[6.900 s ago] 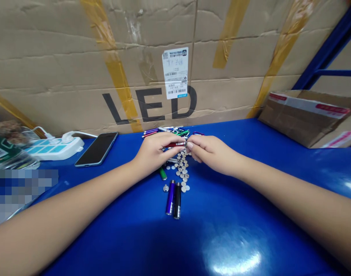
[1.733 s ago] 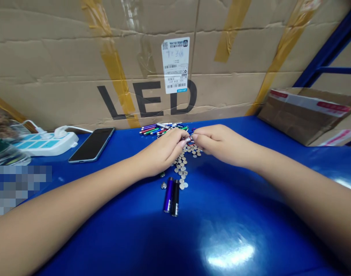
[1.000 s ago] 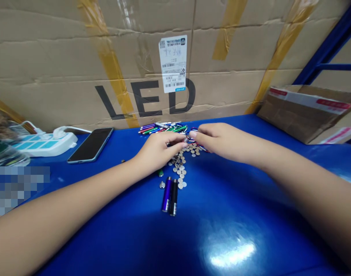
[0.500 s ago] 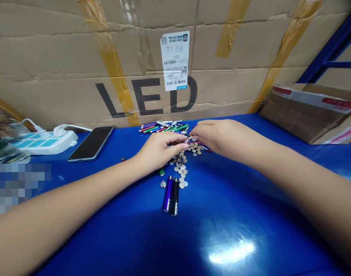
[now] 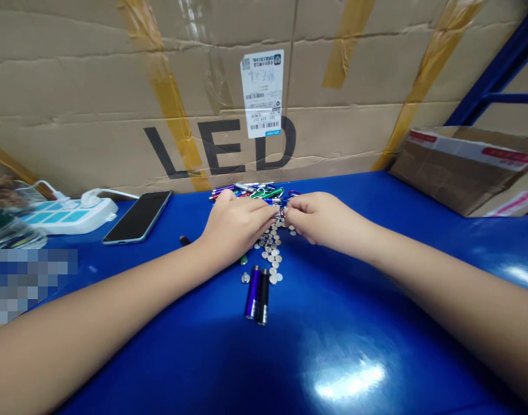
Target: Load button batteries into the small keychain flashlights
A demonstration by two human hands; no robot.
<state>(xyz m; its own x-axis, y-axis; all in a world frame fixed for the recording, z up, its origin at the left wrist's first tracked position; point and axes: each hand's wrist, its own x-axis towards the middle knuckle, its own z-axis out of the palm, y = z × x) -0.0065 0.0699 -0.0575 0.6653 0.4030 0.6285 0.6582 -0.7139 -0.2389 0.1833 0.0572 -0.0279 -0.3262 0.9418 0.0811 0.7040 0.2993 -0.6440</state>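
My left hand (image 5: pixel 236 227) and my right hand (image 5: pixel 318 218) meet fingertip to fingertip over a heap of small silver button cells (image 5: pixel 270 253) on the blue table (image 5: pixel 342 323). Both hands are closed in a pinch on a small metal piece between them, too small to name. Behind the hands lies a pile of coloured pen-like tubes (image 5: pixel 251 192). A blue tube (image 5: pixel 252 291) and a black tube (image 5: pixel 263 296) lie side by side in front of the cells. A lone silver cap (image 5: pixel 245 278) sits beside them.
A large cardboard box marked LED (image 5: pixel 221 115) stands along the back. A black phone (image 5: pixel 138 216) and a white power strip (image 5: pixel 69 214) lie at the left. A smaller taped carton (image 5: pixel 463 170) sits at the right. A small dark piece (image 5: pixel 184 240) rests near my left wrist.
My right hand has drawn back from the tube pile toward me and met my left fingertips over the cells. My left hand has shifted slightly forward.
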